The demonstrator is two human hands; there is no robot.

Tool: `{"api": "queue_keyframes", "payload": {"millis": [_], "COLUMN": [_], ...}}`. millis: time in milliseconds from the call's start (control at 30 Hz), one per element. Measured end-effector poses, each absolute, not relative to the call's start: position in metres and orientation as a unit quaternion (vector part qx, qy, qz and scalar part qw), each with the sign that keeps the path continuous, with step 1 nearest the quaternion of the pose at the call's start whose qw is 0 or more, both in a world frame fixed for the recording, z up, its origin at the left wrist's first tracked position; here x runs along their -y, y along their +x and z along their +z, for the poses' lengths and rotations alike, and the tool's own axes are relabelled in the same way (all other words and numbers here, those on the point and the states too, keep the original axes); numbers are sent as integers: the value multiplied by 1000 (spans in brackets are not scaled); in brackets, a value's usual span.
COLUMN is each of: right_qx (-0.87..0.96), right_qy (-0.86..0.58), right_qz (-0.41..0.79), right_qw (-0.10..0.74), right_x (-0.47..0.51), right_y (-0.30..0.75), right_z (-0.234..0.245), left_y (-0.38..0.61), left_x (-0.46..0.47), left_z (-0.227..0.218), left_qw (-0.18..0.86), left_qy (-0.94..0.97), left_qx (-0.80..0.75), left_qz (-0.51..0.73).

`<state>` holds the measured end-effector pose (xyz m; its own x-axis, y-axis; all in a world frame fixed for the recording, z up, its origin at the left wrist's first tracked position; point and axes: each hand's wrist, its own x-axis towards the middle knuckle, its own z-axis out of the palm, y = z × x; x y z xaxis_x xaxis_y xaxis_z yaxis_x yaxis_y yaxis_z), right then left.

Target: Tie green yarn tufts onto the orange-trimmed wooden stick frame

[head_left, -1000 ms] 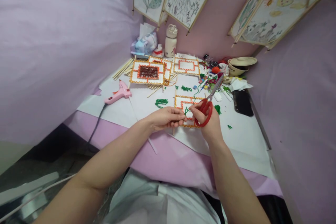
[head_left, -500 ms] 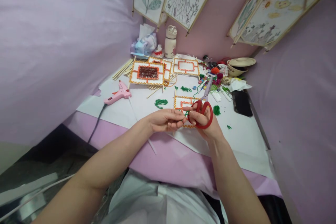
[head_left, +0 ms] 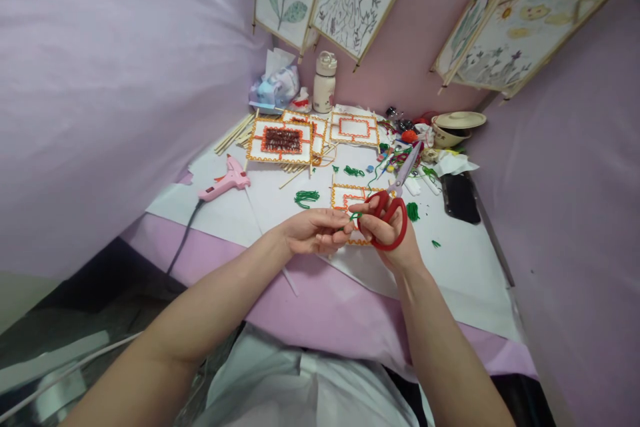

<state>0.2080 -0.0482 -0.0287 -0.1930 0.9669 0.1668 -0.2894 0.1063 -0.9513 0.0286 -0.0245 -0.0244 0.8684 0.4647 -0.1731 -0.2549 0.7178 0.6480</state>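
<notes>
While scissors (head_left: pixel 395 191) partly hide one frame (head_left: pixel 340 195), a bottle (head_left: pixel 325 85) stands beyond.

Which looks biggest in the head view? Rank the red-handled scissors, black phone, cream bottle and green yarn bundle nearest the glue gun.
Red-handled scissors
Black phone and cream bottle: too alike to rank, the phone being nearer the camera
Green yarn bundle

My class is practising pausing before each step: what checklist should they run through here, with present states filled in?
1. Left hand holds green yarn: ok.
2. Right hand holds red-handled scissors: ok.
3. Scissor blades point away from both hands: ok.
4. Orange-bordered frame fully visible: not ok, hands hide part.
5. Pink glue gun apart from both hands: ok.
6. Glue gun switched off: cannot tell.
</notes>
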Motion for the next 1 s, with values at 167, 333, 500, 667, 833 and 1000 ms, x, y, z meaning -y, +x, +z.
{"api": "queue_keyframes", "payload": {"millis": [167,333,500,667,833,1000], "right_qx": [502,491,472,470,500,538], "right_qy": [-337,-357,-386,-429,-480,-471], "right_qz": [572,552,500,440,390,386], "right_qw": [554,572,615,634,606,583], "right_x": [49,47,42,41,46,49], "right_y": [206,206,212,219,212,205], "right_z": [-28,-31,-31,-25,-24,-30], "left_y": [28,30,28,18,23,41], "left_x": [24,24,24,15,13,26], "left_z": [-25,-26,-22,-14,-14,-22], "left_qw": [913,907,875,777,627,709], "left_qy": [310,315,361,459,485,486], "left_qx": [-171,-196,-255,-360,-413,-374], "left_qz": [203,198,199,236,449,349]}}
